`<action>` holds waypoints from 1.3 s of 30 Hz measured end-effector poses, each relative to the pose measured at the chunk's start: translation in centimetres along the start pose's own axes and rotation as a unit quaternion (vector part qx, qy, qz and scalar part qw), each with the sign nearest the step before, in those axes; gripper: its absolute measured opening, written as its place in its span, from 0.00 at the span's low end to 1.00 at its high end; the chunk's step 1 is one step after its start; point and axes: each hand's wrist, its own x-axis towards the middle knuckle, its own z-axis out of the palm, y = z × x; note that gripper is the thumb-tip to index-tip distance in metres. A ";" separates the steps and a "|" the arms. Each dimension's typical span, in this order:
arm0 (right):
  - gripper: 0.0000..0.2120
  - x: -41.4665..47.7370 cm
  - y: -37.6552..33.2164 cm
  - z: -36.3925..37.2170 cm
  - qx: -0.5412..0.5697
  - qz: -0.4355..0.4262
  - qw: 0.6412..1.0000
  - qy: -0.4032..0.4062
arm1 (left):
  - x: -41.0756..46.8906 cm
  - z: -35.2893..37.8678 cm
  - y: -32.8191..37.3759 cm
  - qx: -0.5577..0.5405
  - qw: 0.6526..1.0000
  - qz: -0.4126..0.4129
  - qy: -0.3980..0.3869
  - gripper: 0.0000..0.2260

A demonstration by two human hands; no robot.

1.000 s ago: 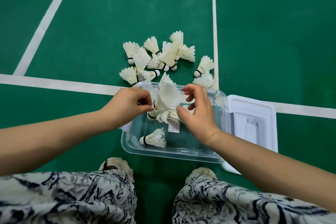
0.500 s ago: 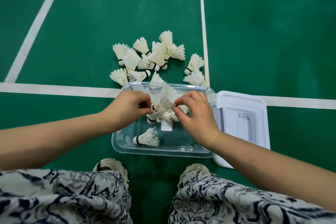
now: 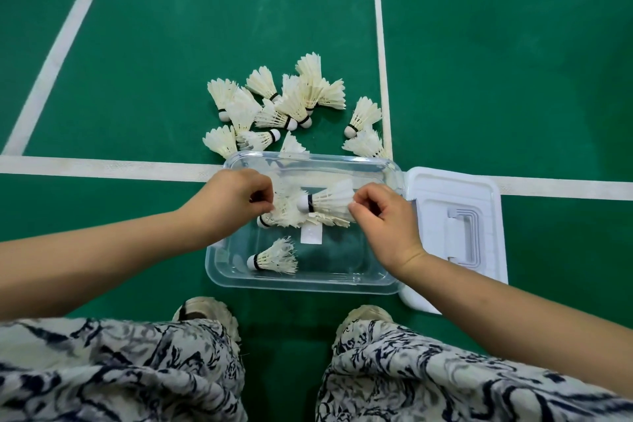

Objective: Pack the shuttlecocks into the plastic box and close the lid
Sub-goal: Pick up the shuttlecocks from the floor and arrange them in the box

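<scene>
Right hand: the right hand hovers over the right half of the box, fingers curled, thumb and forefinger pinched on the feather edge of one shuttlecock.
Held shuttlecock: this top shuttlecock lies sideways above the box floor, cork pointing left, black band just behind the cork, feathers fanning right into the pinch.
Left hand: the left hand is curled over the left part of the box, fingertips pressed together on the feathers of the lower shuttlecocks; exactly which one it grips cannot be told.
Lower shuttlecocks: they lie bunched under the held one, one cork with a black band showing at the lower left of the bunch.
Single shuttlecock: a lone shuttlecock lies on the box floor nearer the person, cork left, frayed feathers right, apart from both hands.
Plastic box: the clear plastic box sits open on the floor between the person's feet and the loose pile; a small white label shows at its middle.
Lid: the white lid lies flat just right of the box, touching its right edge, partly under the right forearm.
Loose pile: the unpacked shuttlecocks lie scattered beyond the far rim, a few touching it.
Floor: green court floor with white lines crossing behind the box.
Person: patterned trousers and two shoe tips show at the bottom.
</scene>
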 end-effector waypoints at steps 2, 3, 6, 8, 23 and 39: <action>0.16 -0.2 0.1 0.1 -0.018 0.009 1.000 -0.017 | -0.1 0.0 -0.3 0.006 1.000 0.009 0.004 0.03; 0.17 -0.3 0.2 0.2 -0.023 0.011 0.999 -0.019 | -0.1 0.0 -0.4 0.010 1.000 0.010 0.003 0.03; 0.14 -0.3 0.0 0.4 0.004 0.033 0.999 -0.007 | -0.2 0.1 -0.9 0.022 1.000 0.009 -0.002 0.04; 0.11 -0.1 -0.1 0.4 0.054 0.065 0.996 0.018 | -0.2 0.1 -1.2 0.031 0.999 0.011 -0.002 0.05; 0.05 -0.6 0.3 3.2 -0.132 0.080 0.961 -0.230 | -0.5 -0.4 -2.0 0.024 0.999 0.017 0.022 0.03; 0.12 0.2 1.1 5.5 -0.118 0.145 0.937 -0.296 | -0.3 -0.3 -3.2 0.007 1.000 0.016 0.014 0.04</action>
